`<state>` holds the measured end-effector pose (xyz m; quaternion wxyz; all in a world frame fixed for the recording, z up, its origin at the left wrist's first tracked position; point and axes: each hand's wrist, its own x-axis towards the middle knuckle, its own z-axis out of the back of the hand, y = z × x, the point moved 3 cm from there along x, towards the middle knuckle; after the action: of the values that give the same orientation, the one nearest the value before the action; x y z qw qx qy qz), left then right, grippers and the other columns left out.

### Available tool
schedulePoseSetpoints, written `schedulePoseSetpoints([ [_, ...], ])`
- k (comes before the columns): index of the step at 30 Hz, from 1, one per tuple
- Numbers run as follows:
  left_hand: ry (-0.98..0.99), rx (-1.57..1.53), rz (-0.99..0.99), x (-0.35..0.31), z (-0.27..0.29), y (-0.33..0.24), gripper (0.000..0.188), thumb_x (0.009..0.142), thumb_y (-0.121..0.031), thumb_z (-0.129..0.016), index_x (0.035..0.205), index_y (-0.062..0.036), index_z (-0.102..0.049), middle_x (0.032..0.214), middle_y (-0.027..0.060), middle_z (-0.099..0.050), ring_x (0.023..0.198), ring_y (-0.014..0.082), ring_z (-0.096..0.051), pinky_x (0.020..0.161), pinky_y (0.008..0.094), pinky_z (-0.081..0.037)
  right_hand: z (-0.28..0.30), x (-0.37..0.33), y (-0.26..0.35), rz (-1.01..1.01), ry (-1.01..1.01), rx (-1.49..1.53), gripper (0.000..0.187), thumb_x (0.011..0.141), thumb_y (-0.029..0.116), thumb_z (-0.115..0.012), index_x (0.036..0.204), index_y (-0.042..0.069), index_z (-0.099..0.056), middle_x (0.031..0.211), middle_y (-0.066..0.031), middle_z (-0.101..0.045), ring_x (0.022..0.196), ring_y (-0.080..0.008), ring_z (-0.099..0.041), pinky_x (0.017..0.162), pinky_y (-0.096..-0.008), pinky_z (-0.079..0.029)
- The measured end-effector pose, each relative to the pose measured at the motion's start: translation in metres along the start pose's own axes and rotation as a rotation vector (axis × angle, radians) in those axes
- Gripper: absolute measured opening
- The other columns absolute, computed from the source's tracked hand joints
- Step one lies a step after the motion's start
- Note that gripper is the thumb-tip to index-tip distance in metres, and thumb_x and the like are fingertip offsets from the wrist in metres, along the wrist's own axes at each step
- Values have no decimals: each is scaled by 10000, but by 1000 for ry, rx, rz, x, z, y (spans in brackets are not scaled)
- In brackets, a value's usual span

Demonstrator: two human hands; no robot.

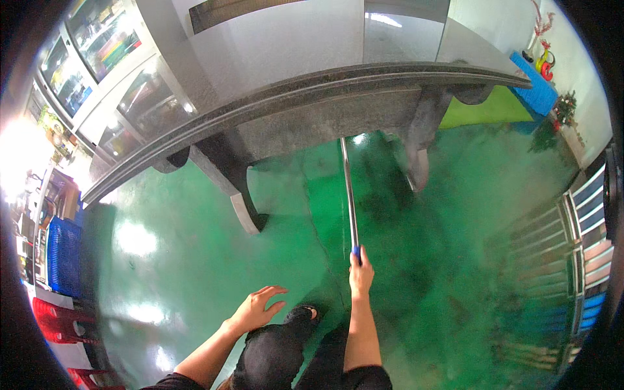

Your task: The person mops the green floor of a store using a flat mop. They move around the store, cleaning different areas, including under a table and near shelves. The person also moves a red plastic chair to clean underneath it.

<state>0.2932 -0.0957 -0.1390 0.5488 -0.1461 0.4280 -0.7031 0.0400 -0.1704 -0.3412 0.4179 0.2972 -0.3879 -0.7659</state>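
- Beneath the bench (325, 120), the metal pole's (350, 195) far end is hidden.
- At its near end, the right grip (361, 273) is closed round the blue handle (355, 253).
- Left grip (257, 312): open, fingers loosely curved above the green floor (182, 260), which spreads wide both sides of the pole.
- Red stools (57, 320) are cut off by the dark left rim.

Pole (350, 201): we can read no label
Desk (279, 49): we read no lettering
Cabinet (103, 97): nothing we can read
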Motion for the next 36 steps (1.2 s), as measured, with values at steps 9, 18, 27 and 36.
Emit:
schedulePoseSetpoints([
  [9,162,58,-299,-46,-8,-125,302,854,-227,-582,1148,-158,-565,1127,22,-587,1100,196,-543,1007,624,-208,57,-157,-3,30,176,-44,483,897,302,-502,1312,86,-383,966,-256,-600,827,-439,-592,666,-465,-486],
  [18,137,457,-218,-41,-28,-102,288,871,-325,-551,1109,-164,-567,1017,12,-615,993,176,-591,988,671,-170,-21,34,48,21,204,-13,486,915,346,-480,1326,117,-355,635,-145,-580,406,-234,-553,343,-363,-420],
  [27,203,503,-228,-38,-10,-85,306,867,-338,-558,1135,-189,-565,1008,-11,-623,979,156,-600,1004,674,-98,113,-224,0,-189,420,-66,523,883,252,-523,1342,77,-343,970,-207,-610,858,-333,-639,749,-384,-487],
  [36,248,198,-140,-45,-4,-87,364,813,-287,-584,1126,-108,-537,1090,59,-574,1040,206,-544,1006,680,-129,-57,9,57,-32,352,4,469,889,372,-519,1285,145,-410,752,-212,-605,681,-385,-614,586,-441,-474],
])
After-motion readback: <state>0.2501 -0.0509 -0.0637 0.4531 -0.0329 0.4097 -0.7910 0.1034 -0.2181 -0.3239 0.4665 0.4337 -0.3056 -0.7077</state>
